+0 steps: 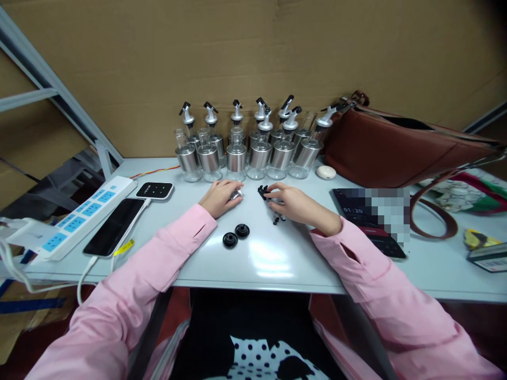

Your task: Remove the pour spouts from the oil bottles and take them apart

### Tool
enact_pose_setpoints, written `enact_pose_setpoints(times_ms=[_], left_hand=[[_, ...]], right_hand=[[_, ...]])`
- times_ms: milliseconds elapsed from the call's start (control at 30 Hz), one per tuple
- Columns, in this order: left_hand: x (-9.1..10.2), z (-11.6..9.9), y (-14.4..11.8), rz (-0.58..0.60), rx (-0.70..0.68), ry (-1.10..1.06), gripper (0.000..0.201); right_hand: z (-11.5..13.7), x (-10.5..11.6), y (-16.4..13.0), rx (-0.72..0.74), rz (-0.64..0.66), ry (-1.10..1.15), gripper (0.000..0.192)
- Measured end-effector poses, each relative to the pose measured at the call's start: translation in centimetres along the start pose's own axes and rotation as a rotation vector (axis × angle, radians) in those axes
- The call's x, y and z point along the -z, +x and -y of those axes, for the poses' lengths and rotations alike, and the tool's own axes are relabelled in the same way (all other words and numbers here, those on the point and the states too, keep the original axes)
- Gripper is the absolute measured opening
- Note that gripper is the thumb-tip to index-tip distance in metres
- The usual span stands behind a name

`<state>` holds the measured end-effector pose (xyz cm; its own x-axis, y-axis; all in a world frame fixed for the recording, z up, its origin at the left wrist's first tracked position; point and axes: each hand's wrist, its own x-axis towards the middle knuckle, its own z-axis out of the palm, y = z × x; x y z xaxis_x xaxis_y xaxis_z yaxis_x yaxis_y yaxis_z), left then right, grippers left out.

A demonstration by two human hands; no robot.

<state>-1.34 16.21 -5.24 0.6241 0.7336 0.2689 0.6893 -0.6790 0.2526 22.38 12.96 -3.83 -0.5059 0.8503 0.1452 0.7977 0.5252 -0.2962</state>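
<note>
In the head view, the work in hand looks like handling small pourer parts: the left hand [219, 198] is bent over a silvery part [237, 194], while the right hand [292, 202] is at a cluster of black pieces [262, 192]. The left thumb and fingers seem to be pinching the silvery part, largely covered by them. The right fingers are curled, their tips at the right edge of the cluster; whether they grip a piece I cannot tell. The next move would, I judge, call for a light fingertip pinch on one black piece, with the silvery part kept steady.

The silvery part lies at the left hand's right side, and the cluster lies between the hands, nearer the right one. Some smaller black bits [275, 219] sit just on the near side of the right hand. Two black discs [236, 235] (ringed, like caps) lie nearer still, toward the left. Beyond both hands stand glass bottles [236, 158] with metal sleeves, many topped by pourers [265, 125], on the table [301, 264].
</note>
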Motion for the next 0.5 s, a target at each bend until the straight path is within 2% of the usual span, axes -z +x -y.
enact_pose_setpoints(times_ms=[233,500], left_hand=[[-0.1,0.05,0.01,-0.001,-0.003,0.006,0.034],[-0.03,0.03,-0.02,0.001,-0.006,0.008,0.033]], right_hand=[[-0.17,0.24,0.05,0.027,-0.011,0.013,0.027],[-0.04,0.36,-0.08,-0.04,0.01,-0.025,0.032]])
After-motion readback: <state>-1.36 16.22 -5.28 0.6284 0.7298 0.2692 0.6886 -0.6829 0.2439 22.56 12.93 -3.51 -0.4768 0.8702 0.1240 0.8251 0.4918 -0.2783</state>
